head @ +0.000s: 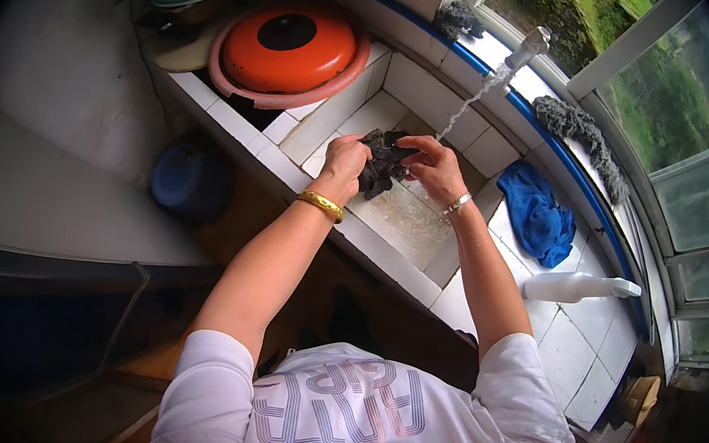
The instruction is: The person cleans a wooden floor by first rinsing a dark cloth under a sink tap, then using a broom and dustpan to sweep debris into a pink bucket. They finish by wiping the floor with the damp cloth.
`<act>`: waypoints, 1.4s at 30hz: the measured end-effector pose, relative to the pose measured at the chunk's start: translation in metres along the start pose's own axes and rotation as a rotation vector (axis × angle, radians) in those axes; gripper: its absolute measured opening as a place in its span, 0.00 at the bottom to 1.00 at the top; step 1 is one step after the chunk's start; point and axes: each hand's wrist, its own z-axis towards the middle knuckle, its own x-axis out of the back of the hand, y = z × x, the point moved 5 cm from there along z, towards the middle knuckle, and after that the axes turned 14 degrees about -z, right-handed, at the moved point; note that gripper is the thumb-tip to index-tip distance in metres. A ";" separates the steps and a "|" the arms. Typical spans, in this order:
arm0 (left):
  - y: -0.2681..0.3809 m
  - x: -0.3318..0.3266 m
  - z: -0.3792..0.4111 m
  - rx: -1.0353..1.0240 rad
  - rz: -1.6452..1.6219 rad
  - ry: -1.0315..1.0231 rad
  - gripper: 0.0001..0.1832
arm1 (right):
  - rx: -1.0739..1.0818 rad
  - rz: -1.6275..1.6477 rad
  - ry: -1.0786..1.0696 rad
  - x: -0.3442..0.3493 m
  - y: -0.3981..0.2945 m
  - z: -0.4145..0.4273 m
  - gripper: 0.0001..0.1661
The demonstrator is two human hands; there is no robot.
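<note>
A wet, crumpled dark cloth (378, 170) is held over a white-tiled sink (432, 89). My left hand (346, 163) grips its left side in a fist. At its right side, the bent fingers of my right hand (437, 170) hold the cloth, partly hiding that edge. Water runs from the tap (529, 47) in a slanting stream (464, 110) that passes out of sight behind my right hand. Shallow, rippling water (410, 218) covers the sink floor below.
An orange basin (307, 58) lies upside down on a pink rim left of the sink. On the right tiles are a blue cloth (538, 213) and a white bottle (573, 288). Grey rags (583, 142) line the window ledge. A blue bucket (192, 182) stands below, left.
</note>
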 end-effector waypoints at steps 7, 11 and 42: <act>0.000 -0.079 -0.008 0.119 -0.193 -0.389 0.17 | -0.053 -0.324 0.071 -0.037 0.178 0.053 0.31; 0.020 -0.045 0.006 -0.041 -0.219 -0.272 0.16 | -0.559 0.043 0.151 -0.020 0.176 0.062 0.21; -0.095 -0.011 0.051 0.167 -0.308 0.061 0.14 | -0.114 -0.272 0.593 -0.019 0.072 0.054 0.21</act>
